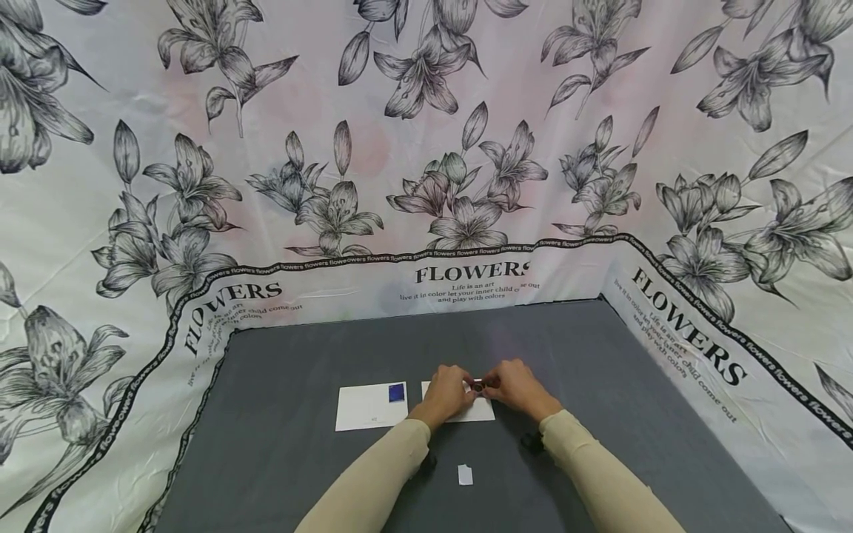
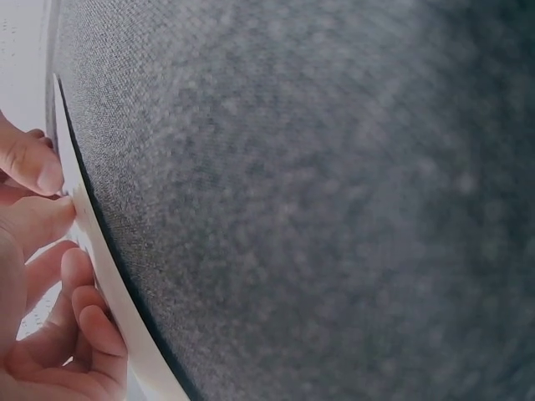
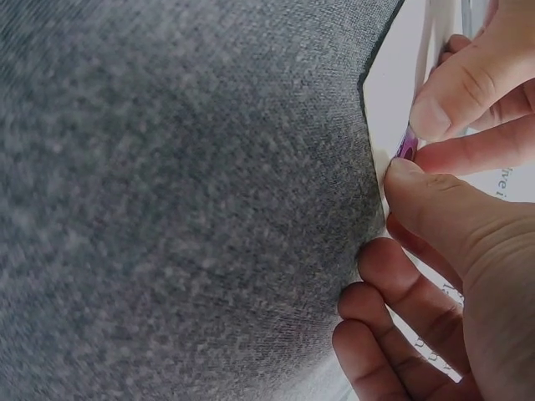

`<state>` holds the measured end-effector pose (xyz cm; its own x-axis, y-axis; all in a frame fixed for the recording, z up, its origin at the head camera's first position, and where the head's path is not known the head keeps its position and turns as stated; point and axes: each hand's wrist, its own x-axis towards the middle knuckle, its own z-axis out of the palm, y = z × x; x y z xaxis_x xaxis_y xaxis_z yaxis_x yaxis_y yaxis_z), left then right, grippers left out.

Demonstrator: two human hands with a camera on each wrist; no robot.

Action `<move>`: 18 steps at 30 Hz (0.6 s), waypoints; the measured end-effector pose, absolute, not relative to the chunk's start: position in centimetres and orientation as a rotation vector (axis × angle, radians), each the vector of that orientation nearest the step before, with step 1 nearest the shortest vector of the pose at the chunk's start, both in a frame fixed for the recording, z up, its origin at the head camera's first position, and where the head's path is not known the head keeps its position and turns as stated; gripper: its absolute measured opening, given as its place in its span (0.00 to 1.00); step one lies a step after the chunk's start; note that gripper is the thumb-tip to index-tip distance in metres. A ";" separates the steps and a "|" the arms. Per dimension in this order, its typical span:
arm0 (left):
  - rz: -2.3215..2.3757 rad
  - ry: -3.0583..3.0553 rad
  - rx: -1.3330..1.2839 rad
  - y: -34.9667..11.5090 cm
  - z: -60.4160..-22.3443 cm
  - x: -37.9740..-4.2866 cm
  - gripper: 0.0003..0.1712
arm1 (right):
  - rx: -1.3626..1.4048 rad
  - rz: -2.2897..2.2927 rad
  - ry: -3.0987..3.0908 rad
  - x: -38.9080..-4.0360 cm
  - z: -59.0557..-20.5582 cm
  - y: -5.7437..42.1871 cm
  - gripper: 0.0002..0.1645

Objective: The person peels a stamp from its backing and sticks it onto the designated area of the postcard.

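Both hands meet over the upper right part of a white envelope [image 1: 460, 417]. Between their fingertips is a small dark stamp [image 1: 477, 386], which shows purple in the right wrist view. My left hand [image 1: 443, 397] pinches the stamp's left side and covers much of the envelope. From the right, my right hand [image 1: 521, 387] pinches its other side between thumb and index finger, the remaining fingers loosely curled. The fingers hide most of the stamp. To the left lies a second white envelope [image 1: 365, 409] with a blue stamp [image 1: 396, 392] in its upper right corner.
A small white paper piece [image 1: 465, 474] lies on the grey cloth-covered table [image 1: 286, 459], nearer to me than the envelopes. White fabric walls [image 1: 360, 289] printed with flowers and lettering stand along the table's back and sides.
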<state>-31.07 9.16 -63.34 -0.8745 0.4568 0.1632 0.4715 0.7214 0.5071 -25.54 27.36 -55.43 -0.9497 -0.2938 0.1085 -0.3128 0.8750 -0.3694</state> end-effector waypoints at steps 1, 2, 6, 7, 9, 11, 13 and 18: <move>-0.863 -2.887 -0.782 9.2 -63.4 -31.1 0.11 | 0.484 0.604 -2.994 -25.6 -55.4 27.4 0.08; -0.863 -2.883 -0.785 9.2 -63.4 -31.2 0.11 | 0.485 0.602 -2.990 -25.6 -55.4 27.4 0.08; -0.885 -2.887 -0.778 9.1 -63.4 -31.3 0.11 | 0.509 0.588 -2.982 -25.6 -55.5 27.6 0.07; -0.895 -2.888 -0.773 9.0 -63.4 -31.3 0.11 | 0.517 0.588 -2.979 -25.7 -55.5 27.6 0.07; -0.921 -2.893 -0.759 8.8 -63.5 -31.4 0.12 | 0.534 0.596 -2.973 -25.8 -55.6 27.6 0.07; -0.959 -2.897 -0.751 8.6 -63.5 -31.5 0.11 | 0.542 0.607 -2.966 -25.9 -55.6 27.6 0.07; -0.990 -2.898 -0.746 8.4 -63.4 -31.6 0.12 | 0.550 0.620 -2.962 -26.0 -55.6 27.6 0.07; -1.018 -2.895 -0.738 7.9 -63.4 -31.7 0.14 | 0.543 0.627 -2.985 -26.4 -55.8 27.3 0.05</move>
<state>-31.72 7.88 -63.41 -0.8906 0.4336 0.1373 0.4241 0.6826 0.5951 -26.38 27.35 -55.81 -0.9376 -0.3290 0.1128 -0.3466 0.8567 -0.3820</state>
